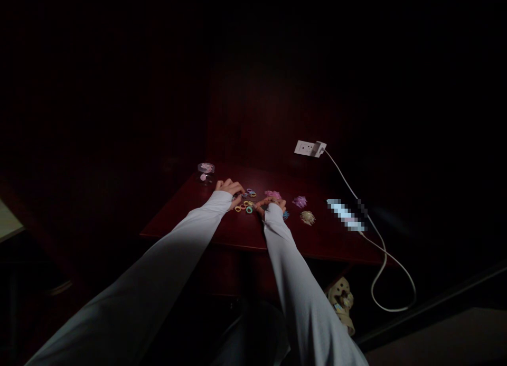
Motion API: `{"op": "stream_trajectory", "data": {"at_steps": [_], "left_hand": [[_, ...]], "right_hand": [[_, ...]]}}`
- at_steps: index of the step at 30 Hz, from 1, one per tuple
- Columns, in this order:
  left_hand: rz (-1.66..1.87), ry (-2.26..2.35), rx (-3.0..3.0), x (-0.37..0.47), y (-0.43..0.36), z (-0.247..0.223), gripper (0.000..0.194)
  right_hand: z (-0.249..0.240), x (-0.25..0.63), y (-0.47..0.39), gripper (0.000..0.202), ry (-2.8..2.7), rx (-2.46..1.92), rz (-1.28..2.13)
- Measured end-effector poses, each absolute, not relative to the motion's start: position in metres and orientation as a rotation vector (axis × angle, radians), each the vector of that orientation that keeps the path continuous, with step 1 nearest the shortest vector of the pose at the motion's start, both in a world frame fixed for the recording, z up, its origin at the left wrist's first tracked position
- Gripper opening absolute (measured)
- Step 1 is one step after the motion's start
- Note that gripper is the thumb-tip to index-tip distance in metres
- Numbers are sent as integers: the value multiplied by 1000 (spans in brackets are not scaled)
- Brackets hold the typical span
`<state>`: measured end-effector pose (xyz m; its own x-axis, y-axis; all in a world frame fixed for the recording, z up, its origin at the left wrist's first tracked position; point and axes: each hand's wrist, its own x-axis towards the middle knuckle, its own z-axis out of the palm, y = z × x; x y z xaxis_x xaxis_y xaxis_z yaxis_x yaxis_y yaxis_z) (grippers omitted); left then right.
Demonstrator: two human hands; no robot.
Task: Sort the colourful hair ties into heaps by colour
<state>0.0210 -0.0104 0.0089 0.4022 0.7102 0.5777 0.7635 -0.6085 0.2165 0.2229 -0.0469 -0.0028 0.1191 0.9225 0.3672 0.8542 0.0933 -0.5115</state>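
My left hand (pixel 229 190) rests on the dark red table (pixel 237 238), fingers bent and thumb apart, at the left side of a group of small coloured hair ties. Beside its fingertips lie purple and yellow hair ties (pixel 251 193). Orange and green hair ties (pixel 249 209) are nearer the table's front edge. My right hand (pixel 274 203) is closed at the group's right side, its fingertips drawn together; whatever they hold is too small to make out. Just behind it is a pink pile (pixel 272 195) of small pieces, and a blue pile (pixel 285 215) is partly hidden by the wrist.
A purple pile (pixel 300 201) and a cream pile (pixel 307 217) lie to the right. At the back left stands a clear round container (pixel 206 171) with pink things. A blurred-out phone (pixel 345 215) trails a white cable (pixel 380 236) to a wall socket (pixel 304 148). Below sits a beige clog (pixel 341 297).
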Motion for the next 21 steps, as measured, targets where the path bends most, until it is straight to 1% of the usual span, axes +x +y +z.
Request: {"op": "stream_trajectory", "data": {"at_steps": [8, 15, 21], "left_hand": [[-956, -1320, -2600, 26, -8, 4, 22], [-814, -1241, -2683, 31, -2, -1, 26], [-774, -1185, -2742, 35, -2, -2, 27]], "right_hand": [[-3, 223, -44, 23, -1630, -1712, 159], [-1, 221, -44, 21, -1675, -1712, 87], [2, 219, -44, 21, -1681, -1730, 92]]}}
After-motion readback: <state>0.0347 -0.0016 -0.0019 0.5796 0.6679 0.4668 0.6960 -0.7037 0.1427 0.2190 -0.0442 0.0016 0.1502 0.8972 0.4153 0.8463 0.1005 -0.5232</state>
